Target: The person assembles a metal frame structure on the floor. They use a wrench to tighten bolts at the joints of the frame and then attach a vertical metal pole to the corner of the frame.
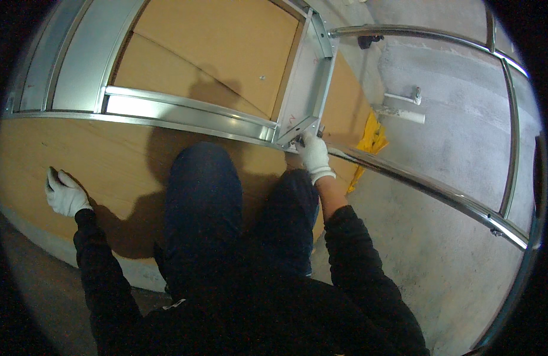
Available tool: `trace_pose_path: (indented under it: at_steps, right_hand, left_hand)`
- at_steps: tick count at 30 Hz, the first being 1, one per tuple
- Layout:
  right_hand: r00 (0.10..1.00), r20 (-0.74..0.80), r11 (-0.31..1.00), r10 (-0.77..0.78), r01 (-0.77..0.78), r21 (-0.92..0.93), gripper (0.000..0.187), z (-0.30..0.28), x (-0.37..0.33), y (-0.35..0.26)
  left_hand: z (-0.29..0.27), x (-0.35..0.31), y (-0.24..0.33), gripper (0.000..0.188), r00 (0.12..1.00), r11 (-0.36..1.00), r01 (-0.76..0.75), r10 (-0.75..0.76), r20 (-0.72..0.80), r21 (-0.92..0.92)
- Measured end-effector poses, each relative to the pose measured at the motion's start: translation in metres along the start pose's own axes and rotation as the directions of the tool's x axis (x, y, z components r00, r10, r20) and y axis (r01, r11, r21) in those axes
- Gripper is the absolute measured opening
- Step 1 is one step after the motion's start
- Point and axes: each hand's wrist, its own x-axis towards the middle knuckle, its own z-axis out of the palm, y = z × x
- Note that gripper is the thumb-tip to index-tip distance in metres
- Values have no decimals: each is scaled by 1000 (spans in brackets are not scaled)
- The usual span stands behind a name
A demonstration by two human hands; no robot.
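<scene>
Right gloved hand [314, 155] at corner of galvanized steel frame [188, 114], beside chrome tube [417, 184]; finger grip unclear. Left gloved hand [66, 194] above tan board [102, 151], thumb and fingers slightly apart.

No lettering is legible: small reddish marks [291, 119] on the end channel [303, 77] of a silver metal framework [191, 113], right of upper centre, are too faint to read, as is a pale mark [174, 304] on a dark top [238, 314], lower left of centre.
</scene>
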Motion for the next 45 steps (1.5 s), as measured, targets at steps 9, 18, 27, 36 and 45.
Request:
trace_pose_path:
  at_steps: [9, 18, 27, 36, 45]
  right_hand:
    - [996, -91, 1000, 24, -22, 18, 16, 19, -11, 6]
    - [991, -132, 998, 23, -30, -48, 16, 27, -8, 8]
    - [960, -39, 928, -277, 257, -271, 9, 16, -3, 4]
    - [619, 265, 505, -739, 770, -390, 8, -7, 15, 8]
    - [513, 415, 431, -751, 858, -281, 16, -13, 23, 4]
  left_hand:
    - [7, 0, -5, 37, 999, 999, -34, 34, -34, -14]
    - [6, 1, -5, 38, 1000, 1000, -29, 29, 8, -3]
    - [4, 0, -4, 38, 1000, 999, -31, 31, -5, -19]
    - [0, 0, -1, 38, 999, 1000, -10, 10, 33, 5]
    - [-13, 3, 8, 35, 999, 998, -46, 46, 3, -33]
